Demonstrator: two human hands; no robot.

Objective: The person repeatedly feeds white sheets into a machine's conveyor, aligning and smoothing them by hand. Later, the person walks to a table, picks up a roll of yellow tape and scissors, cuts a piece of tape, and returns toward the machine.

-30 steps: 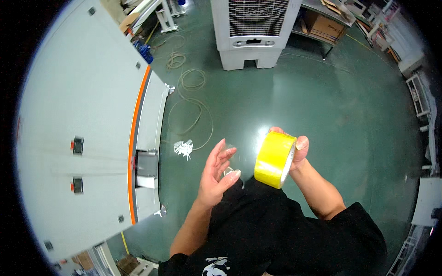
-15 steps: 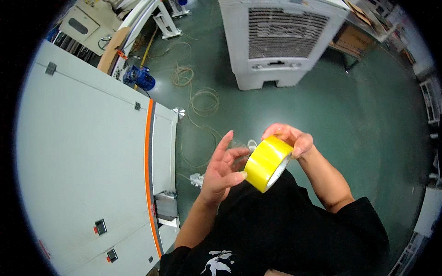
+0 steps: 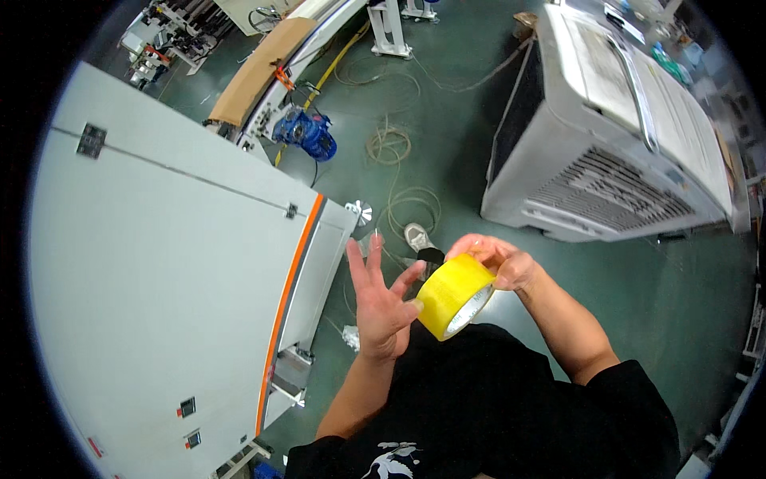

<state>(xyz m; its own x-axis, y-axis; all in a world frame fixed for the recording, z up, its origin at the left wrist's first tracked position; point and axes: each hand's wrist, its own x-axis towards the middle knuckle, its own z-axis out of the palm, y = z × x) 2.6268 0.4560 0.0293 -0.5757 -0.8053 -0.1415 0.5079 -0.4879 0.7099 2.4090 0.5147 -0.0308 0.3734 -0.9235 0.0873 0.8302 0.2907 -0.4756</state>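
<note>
A roll of yellow adhesive tape [image 3: 453,292] hangs tilted in front of my body, its pale cardboard core showing on the near side. My right hand [image 3: 499,262] grips it at the upper right, thumb on the near edge and fingers behind. Left of the roll, my left hand [image 3: 381,303] has its fingers spread and raised, and the thumb tip meets or nearly meets the roll's left edge. Something clear and shiny, like a bit of film [image 3: 369,242], shows at the left fingertips; whether it joins the roll I cannot make out.
A large pale cabinet [image 3: 183,263] with an orange stripe stands close on my left. A grey-white louvred unit [image 3: 606,176] stands ahead to the right. A blue motor [image 3: 307,134] and coiled hose [image 3: 415,209] are ahead. My shoe [image 3: 417,237] shows on the green floor [image 3: 678,311].
My view has turned left, so the louvred unit sits further right. The left fingers have straightened and spread upward. The tape roll stays in my right hand, slightly lower in view.
</note>
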